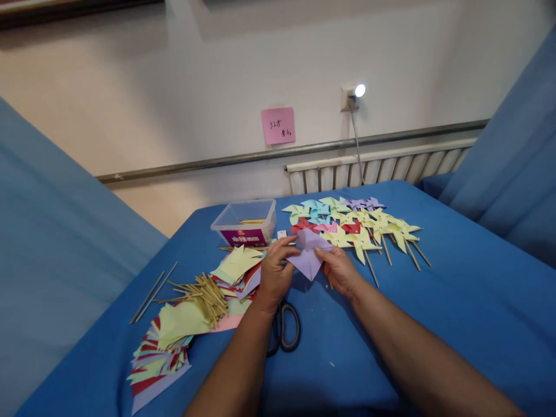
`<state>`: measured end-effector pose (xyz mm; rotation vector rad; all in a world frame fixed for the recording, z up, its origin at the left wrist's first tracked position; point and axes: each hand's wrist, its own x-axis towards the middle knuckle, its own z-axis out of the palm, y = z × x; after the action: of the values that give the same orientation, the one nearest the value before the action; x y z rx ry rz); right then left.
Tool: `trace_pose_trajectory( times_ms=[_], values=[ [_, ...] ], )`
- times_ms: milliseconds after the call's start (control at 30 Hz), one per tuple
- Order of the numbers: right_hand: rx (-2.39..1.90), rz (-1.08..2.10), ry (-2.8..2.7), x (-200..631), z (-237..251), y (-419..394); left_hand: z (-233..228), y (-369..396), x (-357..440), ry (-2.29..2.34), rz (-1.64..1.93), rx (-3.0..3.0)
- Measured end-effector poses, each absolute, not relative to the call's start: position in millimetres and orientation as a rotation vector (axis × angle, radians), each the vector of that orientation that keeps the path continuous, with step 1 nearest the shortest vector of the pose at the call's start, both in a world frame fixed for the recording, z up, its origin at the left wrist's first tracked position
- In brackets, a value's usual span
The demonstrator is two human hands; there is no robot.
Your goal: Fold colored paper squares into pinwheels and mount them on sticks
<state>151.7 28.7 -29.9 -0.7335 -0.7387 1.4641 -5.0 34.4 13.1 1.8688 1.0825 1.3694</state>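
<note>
Careful, your left hand point(275, 269) and right hand point(340, 269) pinch the purple paper point(307, 258) from both sides, so a hard tug could rip it or undo its folds.

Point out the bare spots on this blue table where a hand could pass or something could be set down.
Bare cloth lies right of the right hand, below the finished pinwheels, out to the table edge. A smaller patch sits between the scissors and the right forearm. The left is crowded: paper stacks, sticks, plastic box.
</note>
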Motion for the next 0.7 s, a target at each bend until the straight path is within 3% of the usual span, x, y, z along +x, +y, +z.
trace_pose_trajectory(
  times_ms=[300,700],
  values=[
    [-0.605,1.476,-0.653,152.5,-25.5,25.0,3.9,36.8,4.8,0.926,1.374,0.95],
    [-0.653,1.512,-0.689,146.3,-32.8,25.0,8.1,31.2,6.1,0.916,1.35,0.849]
  ],
)
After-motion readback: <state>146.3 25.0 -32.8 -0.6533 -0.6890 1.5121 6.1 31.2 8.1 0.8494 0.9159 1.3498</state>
